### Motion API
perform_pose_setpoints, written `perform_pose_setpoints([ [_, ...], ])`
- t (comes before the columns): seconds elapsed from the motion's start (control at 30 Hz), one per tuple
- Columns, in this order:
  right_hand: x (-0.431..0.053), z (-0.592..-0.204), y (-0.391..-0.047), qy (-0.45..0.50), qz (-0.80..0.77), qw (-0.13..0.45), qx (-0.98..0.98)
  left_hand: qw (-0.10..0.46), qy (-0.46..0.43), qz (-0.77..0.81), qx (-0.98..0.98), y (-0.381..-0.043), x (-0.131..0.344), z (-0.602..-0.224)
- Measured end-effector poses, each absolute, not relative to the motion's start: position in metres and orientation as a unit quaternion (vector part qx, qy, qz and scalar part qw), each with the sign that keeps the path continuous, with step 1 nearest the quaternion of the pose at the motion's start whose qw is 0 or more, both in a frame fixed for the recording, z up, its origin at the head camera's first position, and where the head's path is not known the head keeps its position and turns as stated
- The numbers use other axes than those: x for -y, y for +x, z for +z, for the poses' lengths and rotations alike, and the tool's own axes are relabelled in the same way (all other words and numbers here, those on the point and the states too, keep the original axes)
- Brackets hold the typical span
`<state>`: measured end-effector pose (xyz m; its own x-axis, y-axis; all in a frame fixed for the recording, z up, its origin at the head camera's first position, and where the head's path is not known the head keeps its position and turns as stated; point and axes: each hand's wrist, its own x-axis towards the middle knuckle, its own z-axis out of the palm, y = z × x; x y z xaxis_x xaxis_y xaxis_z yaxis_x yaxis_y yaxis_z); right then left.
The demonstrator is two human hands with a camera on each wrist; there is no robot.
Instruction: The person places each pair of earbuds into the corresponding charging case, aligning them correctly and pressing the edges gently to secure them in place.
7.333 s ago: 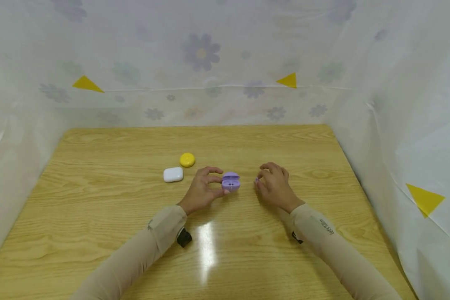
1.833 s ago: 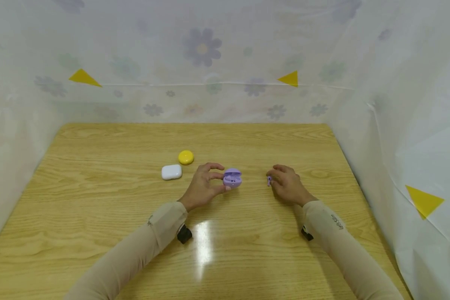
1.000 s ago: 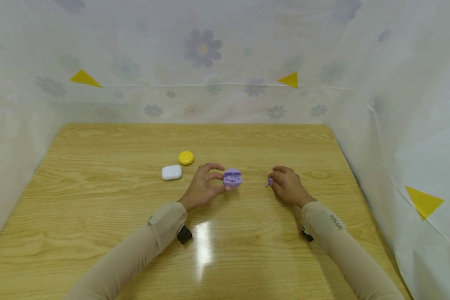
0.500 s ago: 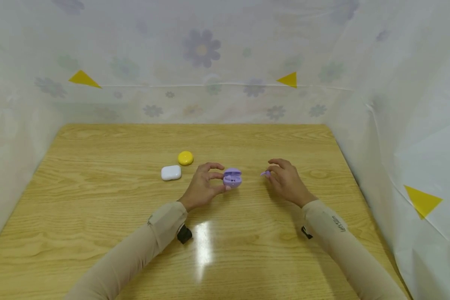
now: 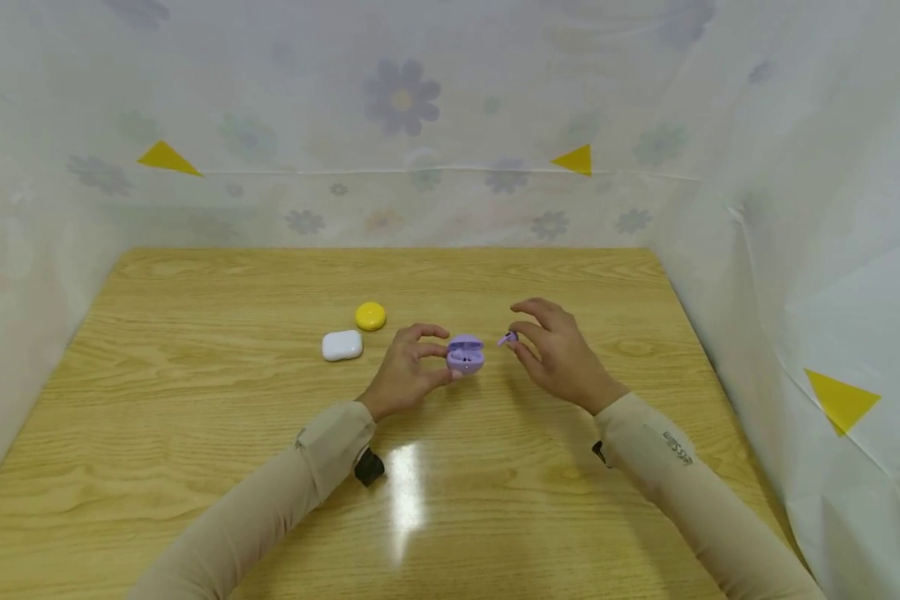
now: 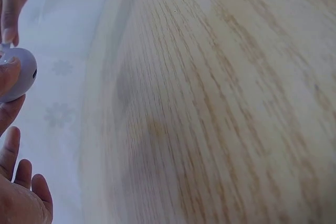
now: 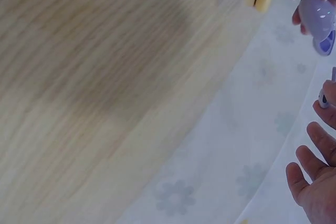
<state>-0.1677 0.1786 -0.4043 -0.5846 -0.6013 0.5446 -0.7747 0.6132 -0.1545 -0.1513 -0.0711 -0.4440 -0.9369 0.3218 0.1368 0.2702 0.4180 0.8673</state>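
Note:
My left hand (image 5: 405,375) holds a purple earbud case (image 5: 465,365) between thumb and fingers, its lid raised. Dark spots show inside the case; I cannot tell whether an earbud sits in it. To the right of the case, my right hand (image 5: 562,360) pinches a purple earbud (image 5: 510,337) between thumb and finger, its stem pointing at the case. A small gap separates earbud and case. In the right wrist view the case (image 7: 316,18) hangs above the earbud (image 7: 323,98). Only part of the case (image 6: 26,74) shows in the left wrist view.
A white rounded case (image 5: 342,345) and a yellow round case (image 5: 371,316) lie left of my left hand on the wooden table (image 5: 495,500). White flower-print sheeting (image 5: 285,117) surrounds the table at the back and sides.
The right hand has turned the earbud from stem down to stem pointing left, lifted it and brought it leftward, close to the case. The left hand keeps holding the opened case nearly still.

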Motion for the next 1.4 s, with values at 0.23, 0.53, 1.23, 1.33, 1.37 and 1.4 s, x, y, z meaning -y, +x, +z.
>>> perform_pose_setpoints([
  [0.23, -0.164, -0.396, -0.164, 0.424, 0.182, 0.237, 0.855, 0.025, 0.18, 0.507, -0.843, -0.152, 0.07, -0.443],
  [0.53, -0.157, -0.394, -0.163, 0.444, 0.132, 0.253, 0.849, 0.017, 0.19, 0.499, -0.845, -0.153, 0.07, -0.443],
  [1.23, -0.151, -0.398, -0.156, 0.451, 0.08, 0.244, 0.855, 0.023, 0.194, 0.492, -0.848, -0.153, 0.065, -0.446],
  [1.33, -0.15, -0.399, -0.156, 0.453, 0.08, 0.241, 0.855, 0.016, 0.197, 0.486, -0.851, -0.154, 0.066, -0.447],
  [1.37, -0.149, -0.399, -0.156, 0.454, 0.081, 0.241, 0.854, 0.015, 0.197, 0.488, -0.85, -0.153, 0.066, -0.447],
  [1.4, -0.149, -0.399, -0.156, 0.455, 0.082, 0.241, 0.853, 0.014, 0.197, 0.488, -0.85, -0.153, 0.067, -0.447],
])
